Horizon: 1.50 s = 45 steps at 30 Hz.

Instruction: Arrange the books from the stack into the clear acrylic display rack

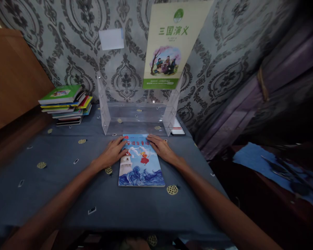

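A picture book (pixel 143 170) with a blue cover, a white lighthouse, a red-clad figure and curling waves lies flat on the blue cloth. My left hand (pixel 113 151) rests at its upper left edge, fingers stretched out onto the cover. At the upper right edge, my right hand (pixel 160 147) touches the cover with its fingers extended. Neither hand is wrapped round the book. Just behind the book's top edge stands a clear plastic tiered rack (pixel 135 128). A tall pale green book (pixel 169 45) with green lettering is upright at the rack's upper right.
A stack of books (pixel 65 104) stands at the back left beside a brown wooden panel (pixel 15 76). A white card (pixel 111 39) shows against the patterned wall. To the right hang a purple curtain (pixel 240 93) and a blue cloth (pixel 263 163) with dark items on it.
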Each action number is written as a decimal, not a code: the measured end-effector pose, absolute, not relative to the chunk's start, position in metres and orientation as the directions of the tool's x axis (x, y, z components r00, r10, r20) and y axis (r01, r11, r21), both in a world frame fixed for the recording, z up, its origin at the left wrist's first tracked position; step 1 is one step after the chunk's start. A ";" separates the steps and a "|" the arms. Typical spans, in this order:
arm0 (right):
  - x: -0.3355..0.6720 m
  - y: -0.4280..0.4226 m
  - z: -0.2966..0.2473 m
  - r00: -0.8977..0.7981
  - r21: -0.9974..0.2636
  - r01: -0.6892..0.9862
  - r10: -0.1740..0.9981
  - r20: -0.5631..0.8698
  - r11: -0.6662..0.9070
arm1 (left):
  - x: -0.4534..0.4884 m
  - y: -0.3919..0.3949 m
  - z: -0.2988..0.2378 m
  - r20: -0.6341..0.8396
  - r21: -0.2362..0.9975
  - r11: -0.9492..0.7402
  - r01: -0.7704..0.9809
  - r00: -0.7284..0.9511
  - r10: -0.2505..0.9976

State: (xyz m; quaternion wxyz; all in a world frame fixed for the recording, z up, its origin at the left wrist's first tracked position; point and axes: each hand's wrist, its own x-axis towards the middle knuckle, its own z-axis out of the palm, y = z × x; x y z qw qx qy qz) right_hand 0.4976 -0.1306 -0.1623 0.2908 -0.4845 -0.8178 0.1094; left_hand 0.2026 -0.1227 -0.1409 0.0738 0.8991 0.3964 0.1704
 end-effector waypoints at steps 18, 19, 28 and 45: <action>0.503 -0.162 -0.163 -0.338 -0.534 0.663 0.847 0.410 0.524 | 0.209 -0.122 -0.152 0.306 0.202 -0.635 0.745 0.568 0.764; 0.503 -0.165 -0.163 -0.336 -0.540 0.660 0.848 0.410 0.522 | 0.208 -0.122 -0.152 0.308 0.208 -0.638 0.742 0.569 0.762; 0.502 -0.195 -0.154 -0.347 -0.557 0.649 0.853 0.391 0.519 | 0.208 -0.121 -0.154 0.321 0.211 -0.646 0.733 0.573 0.754; 0.499 -0.265 -0.148 -0.345 -0.592 0.610 0.849 0.400 0.527 | 0.207 -0.121 -0.155 0.308 0.213 -0.638 0.740 0.569 0.762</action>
